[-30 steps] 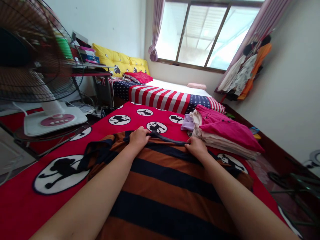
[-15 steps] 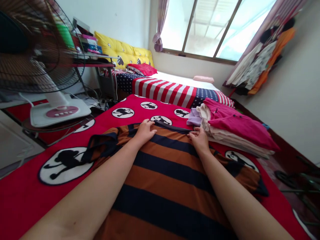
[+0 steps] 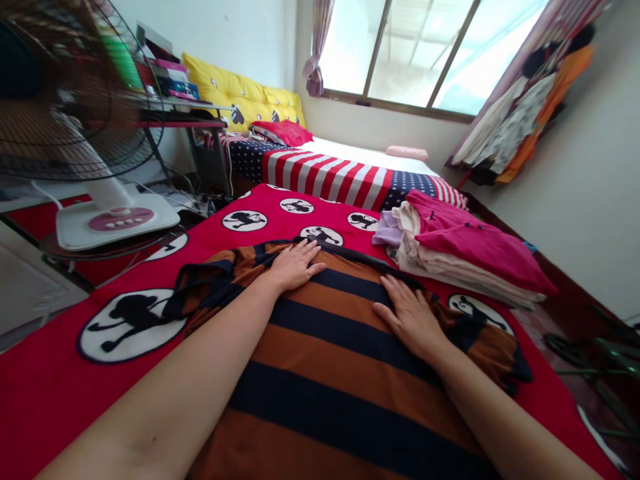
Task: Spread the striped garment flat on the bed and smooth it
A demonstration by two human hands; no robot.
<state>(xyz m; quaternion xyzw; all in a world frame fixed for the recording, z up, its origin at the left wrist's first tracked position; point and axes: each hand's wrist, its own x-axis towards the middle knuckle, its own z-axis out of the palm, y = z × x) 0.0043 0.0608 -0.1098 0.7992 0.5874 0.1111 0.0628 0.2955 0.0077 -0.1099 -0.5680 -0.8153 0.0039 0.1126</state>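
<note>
My fingers (image 3: pixel 306 252) are open and lie flat. They do not grab or pinch anything. My left hand (image 3: pixel 295 267) and my right hand (image 3: pixel 411 317) both press down on a striped top (image 3: pixel 345 360) with wide brown-orange and dark blue bands. A dark band runs along its far edge, and my left fingers are just by it.

The top lies spread out on a red blanket (image 3: pixel 60 407) with black monkeys in white circles. It covers the near middle of the blanket. On the left, a dark part of the top reaches out and touches a white monkey circle (image 3: pixel 127 325).

Near the right edge of the blanket sits a stack of folded clothes (image 3: pixel 450 257), with a pink shirt on top and a light purple cloth (image 3: pixel 387 230) poking out at the far end. The stack is just past my right hand, but my hand does not touch it.

A big fan (image 3: pixel 65 87) stands past the left edge, with its white base (image 3: pixel 115 223) close to the blanket. Wires (image 3: pixel 185 193) lie on the floor near it. Beyond the far edge is a bed with a flag-pattern cover (image 3: pixel 325 177), and a window (image 3: pixel 395 53) is behind it.
</note>
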